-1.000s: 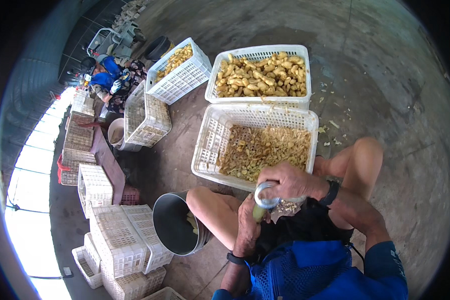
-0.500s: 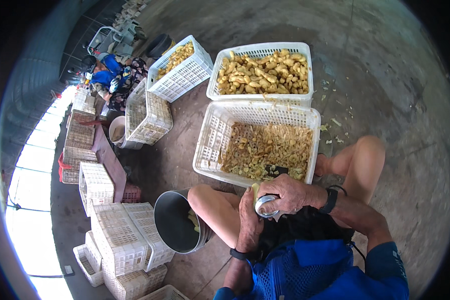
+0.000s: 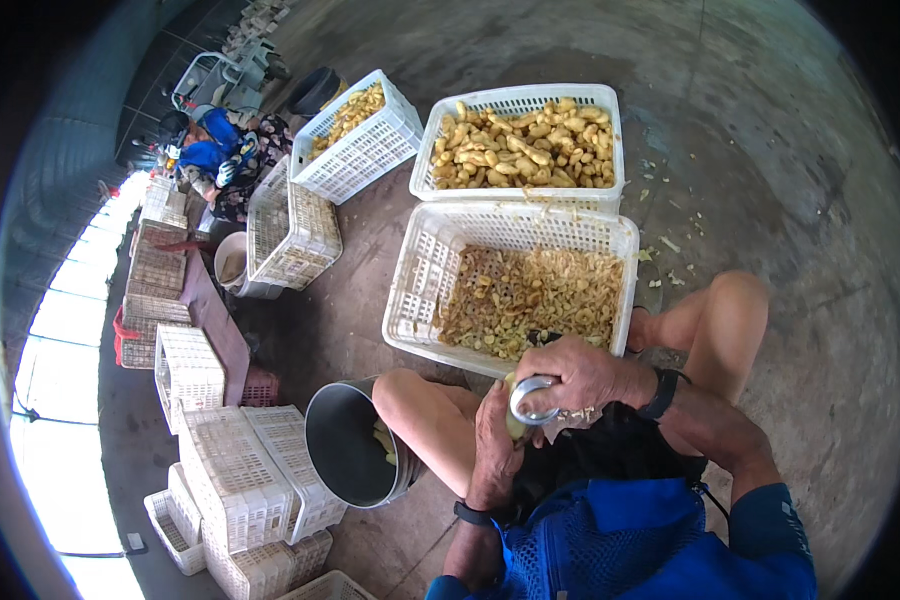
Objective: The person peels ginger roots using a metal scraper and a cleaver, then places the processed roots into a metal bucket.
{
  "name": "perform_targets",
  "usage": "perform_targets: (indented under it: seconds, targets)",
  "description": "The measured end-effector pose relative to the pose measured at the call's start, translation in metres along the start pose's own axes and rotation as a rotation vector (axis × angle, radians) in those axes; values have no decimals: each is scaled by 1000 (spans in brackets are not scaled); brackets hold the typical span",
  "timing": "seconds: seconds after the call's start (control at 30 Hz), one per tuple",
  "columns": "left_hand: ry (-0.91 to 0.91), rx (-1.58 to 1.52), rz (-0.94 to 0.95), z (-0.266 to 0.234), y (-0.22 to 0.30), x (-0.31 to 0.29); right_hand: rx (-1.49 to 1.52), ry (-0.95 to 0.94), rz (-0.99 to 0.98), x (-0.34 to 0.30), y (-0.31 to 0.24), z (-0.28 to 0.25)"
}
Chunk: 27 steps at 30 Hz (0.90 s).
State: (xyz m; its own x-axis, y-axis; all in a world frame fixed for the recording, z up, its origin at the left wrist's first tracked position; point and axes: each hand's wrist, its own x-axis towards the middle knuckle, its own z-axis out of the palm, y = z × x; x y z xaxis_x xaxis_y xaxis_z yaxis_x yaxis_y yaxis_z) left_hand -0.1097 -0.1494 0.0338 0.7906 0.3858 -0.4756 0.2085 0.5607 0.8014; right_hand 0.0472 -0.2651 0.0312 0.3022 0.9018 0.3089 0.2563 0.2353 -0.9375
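Observation:
My left hand (image 3: 492, 435) grips a pale yellow-green vegetable piece (image 3: 516, 426), partly hidden by the fingers. Closed around a round silver metal tool (image 3: 533, 392), my right hand (image 3: 582, 374) presses it against that piece. The tool's working edge is hidden. Just beyond both hands stands a white perforated crate (image 3: 410, 290), its floor covered with peelings and scraps (image 3: 535, 295). Something dark (image 3: 542, 338) lies among the scraps, partly behind my right hand. To my left, a dark bucket (image 3: 335, 455) contains a few pale pieces (image 3: 383, 438).
Behind the scrap crate is another white crate (image 3: 422, 170) full of knobbly yellow-brown vegetables (image 3: 520, 145). Farther left, a tilted crate (image 3: 360, 150) holds more yellow pieces. Stacked white crates (image 3: 235, 465) line the left side. Another person (image 3: 210, 150) sits at the far left.
The silver tool and my right hand have shifted slightly up along the piece, and the tool has turned. More of the piece shows below it now.

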Motion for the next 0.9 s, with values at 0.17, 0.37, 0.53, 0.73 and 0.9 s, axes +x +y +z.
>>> perform_targets:
  seconds: [0.17,0.37,0.53,0.73,0.9]
  targets:
    - [-48,-93,8,-19,2,-18,-228,331,31,10,2,-53]
    - [133,378,385,-4,-11,-4,-47,-124,-17,4,-23,11]
    - [29,256,199,-19,-8,3,-148,-114,-79,6,-11,5]
    - [-37,48,126,-19,8,-17,-307,249,37,6,-19,-58]
    - [97,404,321,4,7,-9,16,-178,79,-2,-22,5]
